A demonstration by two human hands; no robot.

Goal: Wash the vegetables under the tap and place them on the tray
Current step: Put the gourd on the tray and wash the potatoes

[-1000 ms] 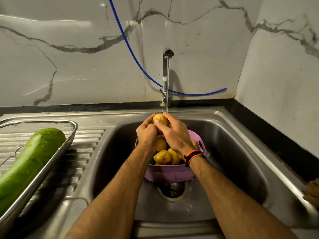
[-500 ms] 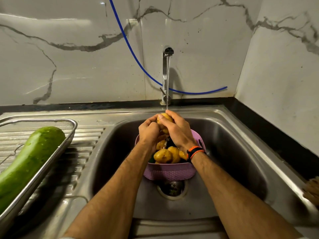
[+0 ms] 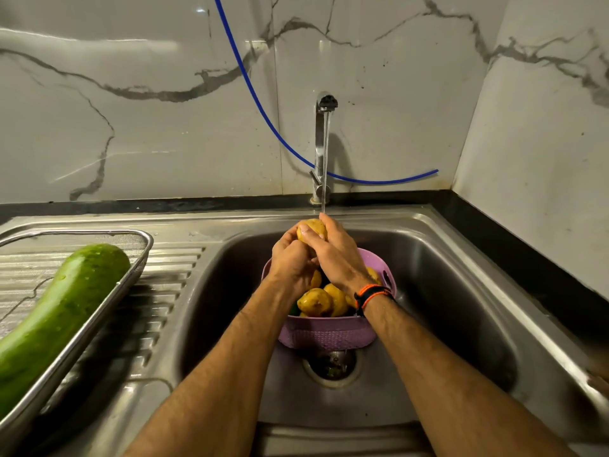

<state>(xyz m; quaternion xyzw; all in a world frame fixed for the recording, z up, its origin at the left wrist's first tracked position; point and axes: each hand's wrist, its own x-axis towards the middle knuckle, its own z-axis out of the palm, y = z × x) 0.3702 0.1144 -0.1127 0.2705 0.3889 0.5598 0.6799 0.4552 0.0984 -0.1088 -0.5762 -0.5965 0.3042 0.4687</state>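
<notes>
Both hands hold one yellow potato (image 3: 312, 228) under the thin stream from the steel tap (image 3: 321, 143). My left hand (image 3: 291, 262) grips it from the left with the thumb on top. My right hand (image 3: 336, 255) wraps it from the right. Below them a purple basket (image 3: 326, 333) stands in the sink (image 3: 461, 291) over the drain, holding several more potatoes (image 3: 314, 301). A long green gourd (image 3: 62, 308) lies in the steel mesh tray (image 3: 138, 265) on the drainboard at the left.
A blue hose (image 3: 263, 107) hangs across the marble wall behind the tap. The ribbed drainboard (image 3: 171, 268) lies between tray and basin. A brown object (image 3: 601, 380) shows at the right edge. A black counter strip runs along the wall.
The hands have turned and rubbed the potato under the stream; it sits slightly higher in the grip now than half a second ago. The basket and gourd have not moved.
</notes>
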